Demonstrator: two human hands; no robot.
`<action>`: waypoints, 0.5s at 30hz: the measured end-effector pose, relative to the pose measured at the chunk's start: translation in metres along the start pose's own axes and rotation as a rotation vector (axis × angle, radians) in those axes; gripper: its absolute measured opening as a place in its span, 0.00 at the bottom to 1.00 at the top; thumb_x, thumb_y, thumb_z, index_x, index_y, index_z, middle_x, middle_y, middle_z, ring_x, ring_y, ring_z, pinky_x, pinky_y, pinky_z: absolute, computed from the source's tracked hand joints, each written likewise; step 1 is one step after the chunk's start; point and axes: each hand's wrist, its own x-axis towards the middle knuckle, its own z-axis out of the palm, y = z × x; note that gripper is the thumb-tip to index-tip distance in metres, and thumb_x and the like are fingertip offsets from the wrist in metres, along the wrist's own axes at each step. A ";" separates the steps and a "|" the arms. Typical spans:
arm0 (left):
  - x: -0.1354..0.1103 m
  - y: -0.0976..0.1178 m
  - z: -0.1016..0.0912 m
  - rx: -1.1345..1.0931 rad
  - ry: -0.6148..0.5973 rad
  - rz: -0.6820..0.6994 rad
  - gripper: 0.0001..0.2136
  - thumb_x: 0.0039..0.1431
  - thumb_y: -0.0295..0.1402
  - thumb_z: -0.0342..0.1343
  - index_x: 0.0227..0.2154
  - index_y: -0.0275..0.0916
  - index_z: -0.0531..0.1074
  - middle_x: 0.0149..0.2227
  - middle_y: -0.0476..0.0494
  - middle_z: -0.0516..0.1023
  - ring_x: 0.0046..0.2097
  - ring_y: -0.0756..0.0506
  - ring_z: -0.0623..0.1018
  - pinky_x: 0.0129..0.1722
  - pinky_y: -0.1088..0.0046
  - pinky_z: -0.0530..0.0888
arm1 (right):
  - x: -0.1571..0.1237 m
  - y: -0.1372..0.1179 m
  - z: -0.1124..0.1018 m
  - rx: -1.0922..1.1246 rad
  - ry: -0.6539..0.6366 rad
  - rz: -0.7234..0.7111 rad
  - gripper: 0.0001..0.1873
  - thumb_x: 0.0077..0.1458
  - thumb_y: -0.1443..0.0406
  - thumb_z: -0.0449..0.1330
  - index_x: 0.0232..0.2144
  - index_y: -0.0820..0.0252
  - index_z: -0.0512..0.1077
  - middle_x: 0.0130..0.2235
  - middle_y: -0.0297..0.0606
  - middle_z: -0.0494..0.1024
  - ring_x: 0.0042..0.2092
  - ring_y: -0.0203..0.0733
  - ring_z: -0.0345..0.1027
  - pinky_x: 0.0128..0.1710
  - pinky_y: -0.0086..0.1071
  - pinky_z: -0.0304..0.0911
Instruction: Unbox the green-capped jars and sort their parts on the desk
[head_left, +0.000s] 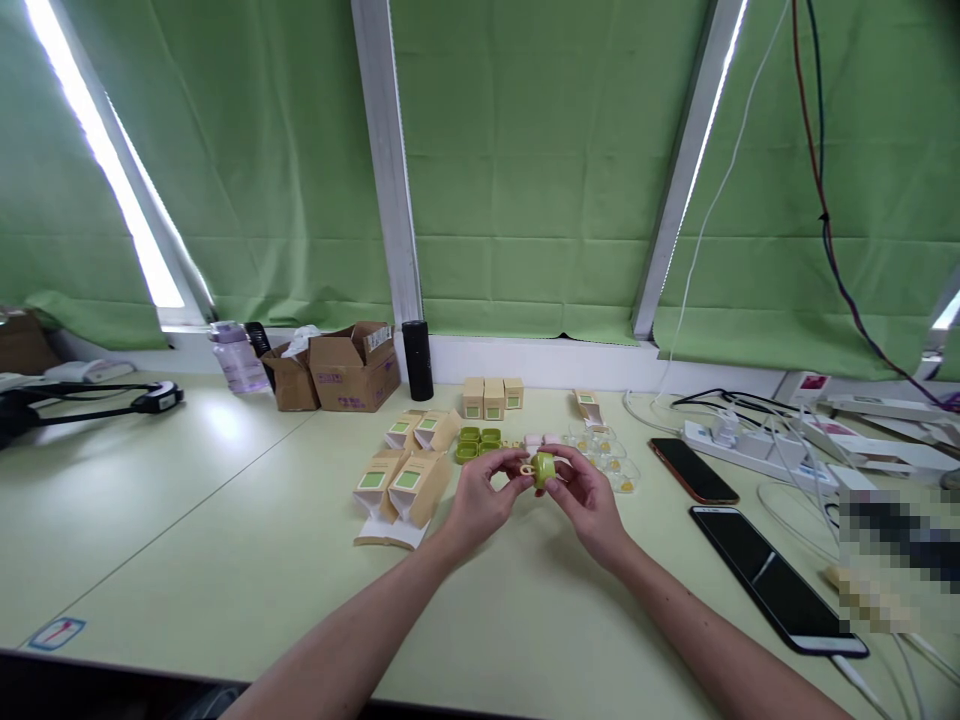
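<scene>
Above the table, my right hand [589,500] pinches a small glossy green cup-like piece [544,470] between thumb and fingers. On its left side, my left hand [484,500] has its fingers closed on a small cream loop-shaped piece [527,469]; whether the loop is joined to the green piece I cannot tell. Just behind my hands lie several square green cups [478,442], partly hidden small yellowish pieces [511,444] and pink pieces [541,440]. A clear plastic tray [622,468] with yellow bits in its hollows is behind my right hand.
Several open tan cartons [409,480] stand to the left, and small closed boxes [493,398] at the back. Another open carton [589,408] lies behind the tray. Two phones [694,470], a tablet [776,580] excluded, and a power strip [757,455] with cables occupy the right.
</scene>
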 end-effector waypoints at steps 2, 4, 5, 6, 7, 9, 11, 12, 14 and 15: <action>0.000 0.001 -0.002 0.010 -0.016 0.017 0.15 0.56 0.30 0.66 0.47 0.38 0.80 0.40 0.41 0.84 0.40 0.44 0.81 0.45 0.64 0.80 | 0.002 -0.001 -0.001 0.006 0.029 0.003 0.20 0.66 0.53 0.61 0.56 0.50 0.70 0.49 0.43 0.77 0.44 0.45 0.75 0.44 0.43 0.77; 0.000 0.001 -0.004 0.026 -0.020 0.040 0.16 0.58 0.30 0.65 0.49 0.39 0.78 0.43 0.40 0.83 0.43 0.43 0.81 0.47 0.63 0.79 | 0.003 0.001 -0.003 -0.026 0.051 -0.001 0.20 0.65 0.54 0.62 0.57 0.50 0.71 0.56 0.44 0.74 0.47 0.46 0.75 0.50 0.45 0.75; 0.000 0.001 -0.005 0.039 -0.021 0.051 0.16 0.59 0.30 0.64 0.50 0.39 0.77 0.44 0.39 0.83 0.44 0.43 0.80 0.48 0.62 0.79 | 0.003 0.002 -0.005 -0.054 0.059 -0.008 0.21 0.64 0.54 0.62 0.57 0.49 0.72 0.57 0.44 0.73 0.49 0.46 0.75 0.52 0.46 0.74; 0.001 0.001 -0.006 0.055 -0.023 0.061 0.16 0.60 0.30 0.64 0.50 0.39 0.76 0.46 0.39 0.82 0.46 0.43 0.80 0.48 0.61 0.78 | 0.003 0.003 -0.006 -0.091 0.067 -0.018 0.21 0.64 0.55 0.63 0.58 0.49 0.72 0.58 0.44 0.73 0.50 0.46 0.74 0.54 0.47 0.73; 0.001 0.001 -0.006 0.071 -0.029 0.070 0.16 0.60 0.30 0.64 0.51 0.40 0.76 0.47 0.39 0.81 0.47 0.42 0.80 0.49 0.61 0.78 | 0.003 0.004 -0.007 -0.133 0.077 -0.030 0.22 0.63 0.56 0.63 0.58 0.48 0.71 0.58 0.44 0.73 0.51 0.47 0.74 0.55 0.47 0.72; 0.002 0.000 -0.006 0.100 -0.050 0.090 0.18 0.59 0.29 0.65 0.52 0.41 0.75 0.51 0.39 0.80 0.50 0.41 0.78 0.49 0.60 0.77 | 0.002 0.005 -0.008 -0.228 0.100 -0.060 0.25 0.62 0.58 0.64 0.60 0.47 0.70 0.57 0.44 0.73 0.51 0.47 0.73 0.54 0.47 0.72; 0.002 -0.001 -0.005 0.113 -0.074 0.113 0.21 0.58 0.28 0.66 0.54 0.43 0.73 0.54 0.39 0.78 0.54 0.40 0.77 0.51 0.59 0.76 | 0.000 0.005 -0.007 -0.332 0.105 -0.096 0.27 0.61 0.61 0.64 0.62 0.47 0.67 0.57 0.44 0.75 0.50 0.48 0.73 0.52 0.47 0.73; 0.002 -0.001 -0.005 0.115 -0.085 0.128 0.23 0.57 0.28 0.66 0.55 0.44 0.73 0.54 0.39 0.78 0.55 0.40 0.77 0.52 0.59 0.76 | 0.000 0.004 -0.007 -0.380 0.097 -0.120 0.27 0.61 0.62 0.64 0.62 0.47 0.67 0.57 0.44 0.75 0.51 0.49 0.74 0.51 0.47 0.73; 0.001 -0.003 -0.005 0.118 -0.102 0.157 0.24 0.58 0.28 0.67 0.57 0.46 0.72 0.55 0.39 0.77 0.56 0.39 0.76 0.55 0.57 0.75 | -0.001 0.003 -0.006 -0.470 0.074 -0.182 0.27 0.62 0.64 0.62 0.62 0.48 0.66 0.57 0.44 0.75 0.52 0.50 0.73 0.50 0.47 0.74; 0.000 -0.003 -0.004 0.122 -0.110 0.171 0.24 0.58 0.27 0.67 0.57 0.46 0.71 0.55 0.39 0.77 0.57 0.39 0.75 0.55 0.57 0.74 | -0.002 0.003 -0.006 -0.509 0.064 -0.217 0.26 0.62 0.65 0.61 0.62 0.49 0.65 0.57 0.45 0.75 0.54 0.51 0.73 0.50 0.47 0.74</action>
